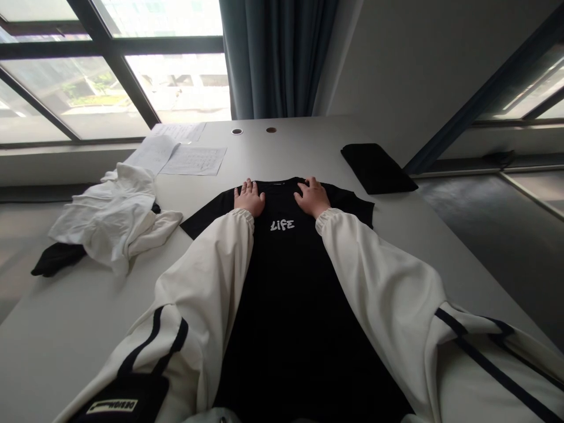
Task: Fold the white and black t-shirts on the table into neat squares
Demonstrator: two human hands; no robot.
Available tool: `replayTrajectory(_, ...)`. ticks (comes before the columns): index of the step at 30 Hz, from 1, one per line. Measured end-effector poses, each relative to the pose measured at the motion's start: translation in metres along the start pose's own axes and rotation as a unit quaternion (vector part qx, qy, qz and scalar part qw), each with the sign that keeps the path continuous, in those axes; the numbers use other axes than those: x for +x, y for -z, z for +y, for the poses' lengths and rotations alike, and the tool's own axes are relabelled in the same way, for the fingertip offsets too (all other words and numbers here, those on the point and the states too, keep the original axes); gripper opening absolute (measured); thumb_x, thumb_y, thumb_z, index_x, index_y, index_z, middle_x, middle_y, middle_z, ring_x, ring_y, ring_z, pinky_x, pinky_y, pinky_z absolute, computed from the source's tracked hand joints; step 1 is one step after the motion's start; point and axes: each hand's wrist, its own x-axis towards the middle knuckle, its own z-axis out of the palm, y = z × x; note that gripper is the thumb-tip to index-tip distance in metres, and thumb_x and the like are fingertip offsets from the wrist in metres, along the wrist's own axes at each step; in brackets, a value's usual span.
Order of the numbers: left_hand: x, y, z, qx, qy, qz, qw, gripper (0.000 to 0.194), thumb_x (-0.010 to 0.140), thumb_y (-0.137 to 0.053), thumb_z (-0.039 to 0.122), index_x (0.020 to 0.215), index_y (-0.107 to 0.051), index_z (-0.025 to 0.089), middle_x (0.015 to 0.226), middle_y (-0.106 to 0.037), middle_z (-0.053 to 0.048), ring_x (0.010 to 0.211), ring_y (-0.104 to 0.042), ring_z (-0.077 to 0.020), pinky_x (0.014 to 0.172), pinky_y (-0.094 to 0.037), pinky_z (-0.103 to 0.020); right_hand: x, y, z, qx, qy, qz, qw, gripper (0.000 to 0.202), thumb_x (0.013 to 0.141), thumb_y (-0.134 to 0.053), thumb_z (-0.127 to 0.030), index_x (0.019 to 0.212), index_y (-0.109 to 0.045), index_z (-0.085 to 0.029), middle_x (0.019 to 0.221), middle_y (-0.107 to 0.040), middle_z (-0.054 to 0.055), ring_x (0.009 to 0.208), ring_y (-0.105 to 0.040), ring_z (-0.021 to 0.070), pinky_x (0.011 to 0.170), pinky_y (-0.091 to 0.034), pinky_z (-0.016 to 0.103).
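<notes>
A black T-shirt (291, 294) lies spread out on the white table, its collar at the far end and white lettering across the chest. My left hand (249, 198) rests flat on the shirt's left shoulder, fingers stretched out. On the other side of the collar, my right hand (312, 197) lies on the right shoulder with its fingers apart and slightly bent. Neither hand has cloth gathered in it. My sleeves cover parts of the shirt's sides, and its near end runs out of view at the bottom.
A heap of white clothes (106, 217) with some black cloth sits at the table's left edge. Behind it lie printed papers (194, 160). A folded black cloth (378, 168) is at the right. The table (445, 258) has two round cable holes near its far edge.
</notes>
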Motion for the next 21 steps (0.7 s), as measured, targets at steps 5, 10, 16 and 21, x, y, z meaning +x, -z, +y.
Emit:
replayTrajectory(5,-0.001,-0.003,0.0,-0.005,0.011,0.019,1.0,0.071,0.106,-0.026,0.047,0.17,-0.031,0.016,0.18,-0.017,-0.01,0.166,-0.015,-0.0275,0.135,-0.011,-0.053,0.003,-0.003,0.0,-0.006,-0.001,-0.013,1.0,0.064,0.105,-0.038,-0.047,0.155,-0.054,-0.011,0.164,-0.045,0.019,0.149,-0.043,0.036,0.126,-0.031,0.049)
replayTrajectory(10,-0.011,-0.001,0.001,-0.005,0.006,0.087,0.996,0.063,0.105,-0.035,0.042,0.161,-0.048,0.016,0.176,-0.03,-0.012,0.161,-0.03,-0.0306,0.132,-0.023,-0.049,0.01,-0.007,0.0,-0.003,-0.042,-0.046,0.998,0.068,0.105,-0.032,-0.052,0.162,-0.043,-0.015,0.173,-0.034,0.015,0.156,-0.032,0.0358,0.129,-0.022,0.058)
replayTrajectory(16,-0.018,0.001,0.003,-0.005,-0.004,0.134,0.991,0.054,0.103,-0.039,0.036,0.149,-0.061,0.018,0.156,-0.055,-0.017,0.144,-0.048,-0.0363,0.117,-0.039,-0.052,0.009,-0.004,-0.008,-0.017,-0.096,-0.018,0.995,0.065,0.105,-0.031,-0.055,0.154,-0.052,-0.017,0.165,-0.042,0.021,0.146,-0.041,0.0414,0.12,-0.028,0.066)
replayTrajectory(21,-0.017,0.001,0.001,-0.012,-0.028,0.134,0.991,0.047,0.105,-0.041,0.037,0.145,-0.063,0.026,0.152,-0.058,-0.013,0.139,-0.052,-0.0334,0.116,-0.04,-0.049,0.002,0.001,-0.01,-0.016,-0.078,0.032,0.996,0.05,0.105,-0.038,-0.046,0.135,-0.066,-0.017,0.144,-0.058,0.022,0.13,-0.052,0.0418,0.111,-0.038,0.062)
